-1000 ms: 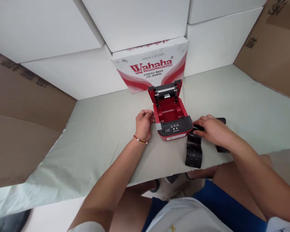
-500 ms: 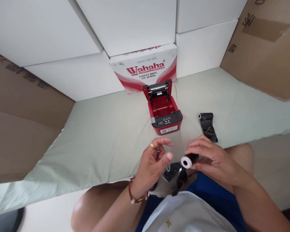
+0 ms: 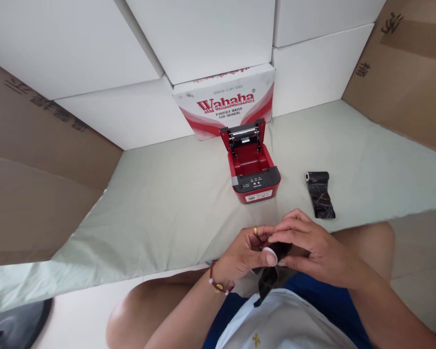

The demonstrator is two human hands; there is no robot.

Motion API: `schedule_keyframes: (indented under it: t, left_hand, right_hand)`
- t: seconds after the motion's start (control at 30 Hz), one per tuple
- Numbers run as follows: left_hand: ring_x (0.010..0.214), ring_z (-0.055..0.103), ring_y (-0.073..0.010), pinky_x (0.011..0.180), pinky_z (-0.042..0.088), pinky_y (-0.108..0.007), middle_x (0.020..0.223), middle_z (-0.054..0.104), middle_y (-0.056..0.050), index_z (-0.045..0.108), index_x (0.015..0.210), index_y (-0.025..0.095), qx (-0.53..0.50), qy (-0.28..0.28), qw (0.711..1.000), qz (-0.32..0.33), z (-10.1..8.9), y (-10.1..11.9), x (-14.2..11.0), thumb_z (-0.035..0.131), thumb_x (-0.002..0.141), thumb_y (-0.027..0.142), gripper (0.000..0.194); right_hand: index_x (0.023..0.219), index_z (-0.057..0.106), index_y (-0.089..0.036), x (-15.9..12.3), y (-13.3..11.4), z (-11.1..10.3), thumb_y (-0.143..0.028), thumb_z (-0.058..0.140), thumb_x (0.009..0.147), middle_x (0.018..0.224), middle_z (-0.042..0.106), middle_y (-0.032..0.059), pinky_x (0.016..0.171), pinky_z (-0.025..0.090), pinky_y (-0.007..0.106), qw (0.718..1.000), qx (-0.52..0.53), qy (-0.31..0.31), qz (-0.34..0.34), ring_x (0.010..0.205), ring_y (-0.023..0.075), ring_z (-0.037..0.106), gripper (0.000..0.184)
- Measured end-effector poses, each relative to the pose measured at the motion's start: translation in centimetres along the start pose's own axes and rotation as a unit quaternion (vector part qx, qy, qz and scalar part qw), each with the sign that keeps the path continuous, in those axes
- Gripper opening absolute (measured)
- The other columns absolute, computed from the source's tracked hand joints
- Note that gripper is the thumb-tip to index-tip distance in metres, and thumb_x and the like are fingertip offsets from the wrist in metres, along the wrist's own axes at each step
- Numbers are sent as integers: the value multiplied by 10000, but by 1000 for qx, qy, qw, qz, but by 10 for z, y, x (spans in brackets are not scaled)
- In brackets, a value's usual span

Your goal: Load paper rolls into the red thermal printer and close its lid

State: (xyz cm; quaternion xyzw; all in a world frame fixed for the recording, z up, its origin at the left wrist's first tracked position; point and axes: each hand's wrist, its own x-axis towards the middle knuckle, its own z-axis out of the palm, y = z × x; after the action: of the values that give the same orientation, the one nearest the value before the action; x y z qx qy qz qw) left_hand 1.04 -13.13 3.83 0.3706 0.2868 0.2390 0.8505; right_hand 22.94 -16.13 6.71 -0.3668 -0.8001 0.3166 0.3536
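Note:
Over my lap, both hands close around a black roll (image 3: 281,249) with a white end face. My left hand (image 3: 239,256), with a ring and a beaded bracelet, presses its thumb against that white end. Some of its fingers curl behind the roll, partly hidden. From the right side, my right hand (image 3: 317,248) grips the roll's body between thumb and fingers. A dark, glossy strip (image 3: 268,282) hangs below the roll; whether it is joined to the roll is unclear. Beyond my hands stands a red and black printer (image 3: 257,190), lid raised, its red compartment showing.
A second black roll (image 3: 318,177), partly unrolled with a marbled pattern, lies right of the printer on the pale green cloth (image 3: 174,203). Behind the printer is a Wahaha water carton (image 3: 225,104). White boxes (image 3: 218,39) and brown cartons (image 3: 403,82) wall in the back and sides.
My left hand, earlier apart from the roll with fingers spread, has moved right and closed on its white end. My right hand keeps its grip. The view has shifted slightly.

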Motion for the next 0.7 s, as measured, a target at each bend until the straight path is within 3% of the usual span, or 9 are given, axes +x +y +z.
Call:
schedule_keyframes:
  t: [0.13,0.2,0.27,0.33,0.4,0.53,0.6,0.7]
  left_hand:
    - [1064,742,-270,957,552,-374,1197,809,-122,787,1304,235,55,16,993,100,0,4,-1,970,680,696,796]
    - [1076,729,-263,992,553,-391,1229,803,-115,750,1364,266,120,83,971,187,-1,9,-3,893,783,712,745]
    - [1033,716,-238,974,556,-377,1165,805,-95,766,1289,275,188,196,928,256,-3,15,-4,793,928,641,515]
    - [1037,704,-223,971,548,-358,1112,785,-76,773,1188,278,250,307,865,309,-6,20,-3,684,1043,523,298]
    - [1131,688,-225,1024,534,-361,1169,756,-73,758,1195,288,329,367,793,358,-11,24,0,626,1088,420,215]
    - [1360,635,-248,1182,496,-430,1426,698,-98,678,1393,306,500,356,666,424,-18,27,9,611,1084,296,317]
    - [1412,628,-262,1212,494,-464,1503,675,-119,626,1476,303,546,335,634,433,-19,26,16,614,1071,273,405]
    - [1441,636,-292,1230,482,-507,1509,701,-133,626,1492,294,585,305,618,428,-22,24,28,636,1042,264,450]
  right_hand:
    - [1318,754,-293,19,-7,-30,-306,728,1033,1313,761,77,997,590,364,998,-14,-53,-9,1154,217,668,286]
    - [1309,781,-323,38,-9,-53,-354,713,1036,1273,745,77,971,587,357,998,-53,-38,7,1134,224,702,283]
    - [1299,805,-336,66,-8,-72,-385,710,1020,1096,743,56,869,579,347,991,-118,12,61,958,216,726,299]
    - [1313,810,-330,98,-3,-81,-352,708,992,915,740,16,776,541,335,973,-187,46,129,775,195,692,337]
    - [1326,805,-311,131,3,-78,-298,691,976,875,769,8,765,509,336,952,-251,37,173,768,207,698,368]
    - [1321,786,-251,179,15,-54,-255,611,999,1116,829,113,767,493,367,904,-365,-63,216,1003,309,752,366]
    - [1246,800,-215,192,19,-44,-227,580,1003,1149,828,159,742,496,368,884,-388,-96,242,1026,330,761,328]
    - [1172,820,-194,202,22,-35,-204,568,1003,1126,835,176,743,512,356,876,-393,-111,257,1020,320,772,303]
